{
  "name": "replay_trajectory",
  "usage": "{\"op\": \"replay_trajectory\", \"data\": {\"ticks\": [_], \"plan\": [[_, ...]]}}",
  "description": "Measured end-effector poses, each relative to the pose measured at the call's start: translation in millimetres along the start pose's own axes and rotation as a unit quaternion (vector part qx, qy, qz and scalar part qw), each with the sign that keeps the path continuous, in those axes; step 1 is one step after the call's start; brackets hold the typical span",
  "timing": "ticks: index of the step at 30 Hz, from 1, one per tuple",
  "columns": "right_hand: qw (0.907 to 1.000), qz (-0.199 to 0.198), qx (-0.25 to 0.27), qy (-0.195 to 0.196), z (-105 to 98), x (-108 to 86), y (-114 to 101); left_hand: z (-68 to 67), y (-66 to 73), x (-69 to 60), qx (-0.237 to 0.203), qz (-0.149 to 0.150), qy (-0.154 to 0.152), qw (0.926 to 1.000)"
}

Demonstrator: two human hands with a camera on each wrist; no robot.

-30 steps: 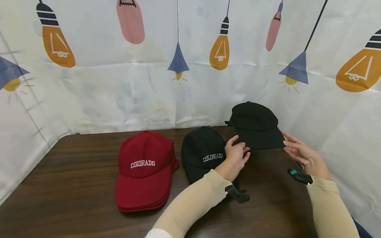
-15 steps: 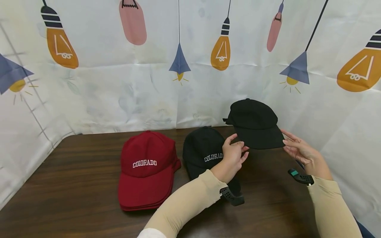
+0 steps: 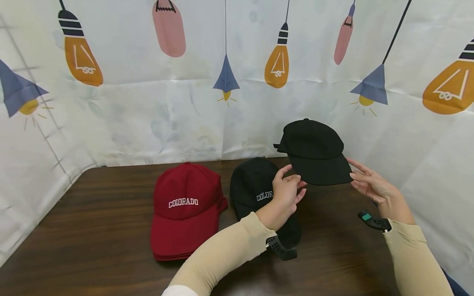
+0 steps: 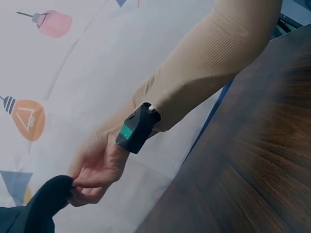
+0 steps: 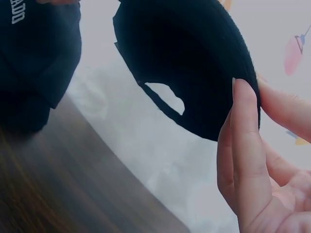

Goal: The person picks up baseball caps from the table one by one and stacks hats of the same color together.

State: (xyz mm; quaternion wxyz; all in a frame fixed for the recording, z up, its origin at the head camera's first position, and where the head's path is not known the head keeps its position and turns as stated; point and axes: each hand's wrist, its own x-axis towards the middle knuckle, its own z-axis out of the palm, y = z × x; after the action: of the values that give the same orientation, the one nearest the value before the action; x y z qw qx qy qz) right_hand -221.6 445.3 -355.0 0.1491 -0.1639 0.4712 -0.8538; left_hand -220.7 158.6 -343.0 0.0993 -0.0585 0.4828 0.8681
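Observation:
A plain black cap (image 3: 312, 142) is held up above the table, its crown away from me and its brim toward me. My right hand (image 3: 377, 187) pinches the brim's right edge between thumb and fingers; the right wrist view shows the cap's dark inside and the strap opening at its back. At the brim's left edge my left hand (image 3: 281, 199) holds on with its fingertips, their grip partly hidden. Behind that hand, a second black cap (image 3: 255, 185) with white COLORADO lettering lies on the table, partly covered by hand and forearm.
Left of the black cap sits a stack of red COLORADO caps (image 3: 185, 209) on the dark wooden table (image 3: 103, 222). A white curtain (image 3: 185, 107) printed with lamps and bulbs hangs behind the table and along its sides.
The held cap has risen a little and shifted left, with its crown tipping up. My left hand has moved left, covering more of the lower cap's lettering. My head view has turned slightly left.

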Motion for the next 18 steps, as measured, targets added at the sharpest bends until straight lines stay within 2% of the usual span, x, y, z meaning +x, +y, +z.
{"op": "replay_trajectory", "data": {"ticks": [8, 18], "plan": [[0.9998, 0.005, -0.02, -0.006, 9, 9.3, 3, -13.4, 9.4, -1.1, 0.013, 0.006, -0.009, 0.9999], [0.9984, 0.009, -0.055, 0.006, 24, 22.2, 9, -32.7, 21.8, -6.9, 0.012, 0.007, -0.024, 0.9996]]}}
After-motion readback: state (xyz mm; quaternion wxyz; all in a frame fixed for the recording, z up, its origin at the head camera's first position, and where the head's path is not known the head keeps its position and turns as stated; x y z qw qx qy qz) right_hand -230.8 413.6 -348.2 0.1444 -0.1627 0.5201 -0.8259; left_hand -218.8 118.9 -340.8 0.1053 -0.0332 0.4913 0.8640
